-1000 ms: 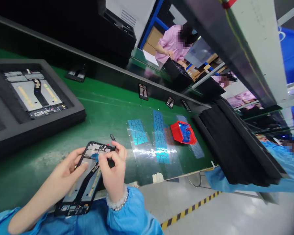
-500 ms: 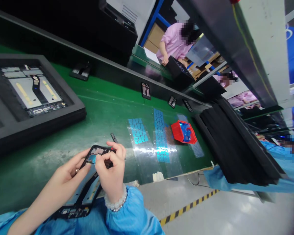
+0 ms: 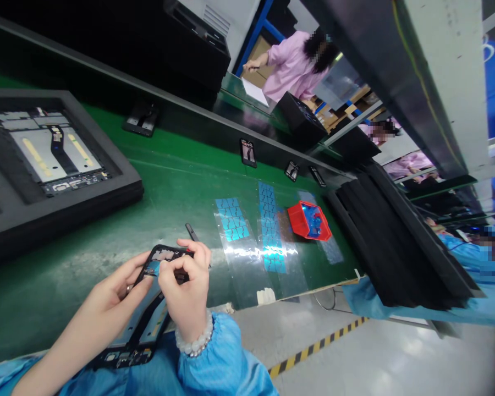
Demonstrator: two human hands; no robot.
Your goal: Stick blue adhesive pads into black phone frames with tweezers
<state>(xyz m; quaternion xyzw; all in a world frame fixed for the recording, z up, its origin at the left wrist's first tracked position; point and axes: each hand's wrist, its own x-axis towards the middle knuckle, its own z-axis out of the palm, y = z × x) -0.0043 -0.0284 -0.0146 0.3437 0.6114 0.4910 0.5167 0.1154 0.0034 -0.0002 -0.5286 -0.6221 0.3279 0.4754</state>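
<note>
An opened phone body with its inner parts showing lies tilted over my lap at the bench edge. My left hand is closed around its upper side, thumb on top. My right hand, wearing a beaded bracelet, pinches at a small blue film piece on the upper part of the phone. The fingertips partly cover the film, so how far it sticks is hidden. A slim dark tool lies on the bench just behind my right fingers.
Sheets of blue stickers lie right of my hands, beside a red bin holding blue scraps. A black foam tray with another phone body sits left. Several phones line the far strip. Stacked black trays stand right; co-workers sit beyond.
My hands stay nearly in place, the right pressing at the blue film. The phones on the far strip have shifted slightly right. A co-worker in pink has moved a hand left over a white sheet.
</note>
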